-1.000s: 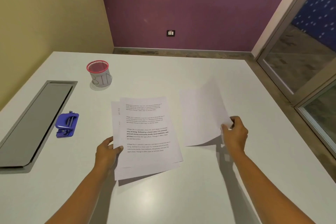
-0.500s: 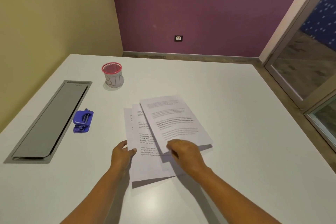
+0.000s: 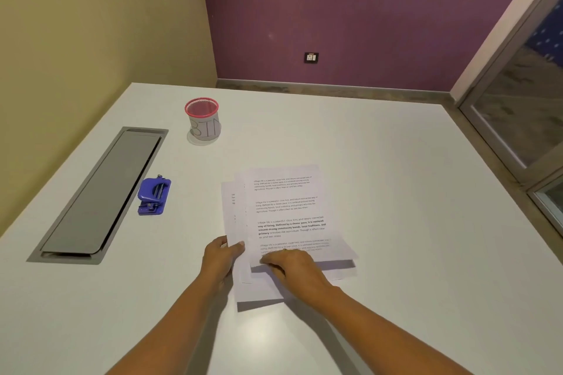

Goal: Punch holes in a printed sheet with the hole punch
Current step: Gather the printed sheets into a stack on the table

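Note:
A loose stack of printed sheets lies fanned out on the white table in front of me. My left hand holds the stack's left edge, thumb on top of the paper. My right hand lies over the near edge of the top sheet and grips it; that edge is slightly raised and casts a shadow on the sheets below. The blue hole punch sits on the table to the left of the stack, apart from both hands.
A pink-rimmed mesh cup marked BIN stands behind the hole punch. A long grey cable-tray lid is set into the table along the left side. A glass door is at the right.
My right hand carried a single sheet from the right onto the stack and turned it in line with the other sheets. My left hand stayed on the stack's left edge.

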### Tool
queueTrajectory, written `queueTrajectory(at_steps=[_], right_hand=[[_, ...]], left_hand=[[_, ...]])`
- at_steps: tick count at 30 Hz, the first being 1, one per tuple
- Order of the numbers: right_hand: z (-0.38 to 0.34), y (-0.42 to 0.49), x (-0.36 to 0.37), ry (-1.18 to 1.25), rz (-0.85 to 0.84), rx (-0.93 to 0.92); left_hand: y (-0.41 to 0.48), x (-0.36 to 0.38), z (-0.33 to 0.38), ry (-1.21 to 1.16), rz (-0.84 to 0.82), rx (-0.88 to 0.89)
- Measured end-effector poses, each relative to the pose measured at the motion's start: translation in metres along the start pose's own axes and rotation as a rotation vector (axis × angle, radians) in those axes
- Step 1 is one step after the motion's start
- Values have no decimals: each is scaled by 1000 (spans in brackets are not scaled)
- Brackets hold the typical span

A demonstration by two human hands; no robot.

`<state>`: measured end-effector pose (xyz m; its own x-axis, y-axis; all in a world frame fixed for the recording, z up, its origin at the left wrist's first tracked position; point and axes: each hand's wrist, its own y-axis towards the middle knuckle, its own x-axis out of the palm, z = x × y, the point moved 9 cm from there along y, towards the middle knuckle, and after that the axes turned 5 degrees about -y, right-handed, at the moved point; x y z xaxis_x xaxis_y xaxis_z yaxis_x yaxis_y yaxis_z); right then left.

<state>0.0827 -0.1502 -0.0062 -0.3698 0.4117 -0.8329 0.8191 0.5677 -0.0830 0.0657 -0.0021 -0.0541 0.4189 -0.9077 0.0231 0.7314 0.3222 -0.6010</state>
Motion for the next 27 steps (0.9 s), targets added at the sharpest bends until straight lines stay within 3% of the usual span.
queueTrajectory(at_steps=[10, 17, 21, 23, 27], right_hand=[[15, -6, -2, 184, -70, 139], [103, -27, -46, 411, 213, 586], [140, -44, -61, 388, 187, 828], [148, -48, -62, 524, 155, 889], [134, -46, -59, 1068, 63, 867]], left_hand=[[6, 6, 7, 96, 18, 31], [5, 3, 31, 102, -21, 137], [-1, 2, 44, 13, -87, 177], [-7, 1, 50, -9, -125, 195], [-22, 7, 63, -28, -244, 235]])
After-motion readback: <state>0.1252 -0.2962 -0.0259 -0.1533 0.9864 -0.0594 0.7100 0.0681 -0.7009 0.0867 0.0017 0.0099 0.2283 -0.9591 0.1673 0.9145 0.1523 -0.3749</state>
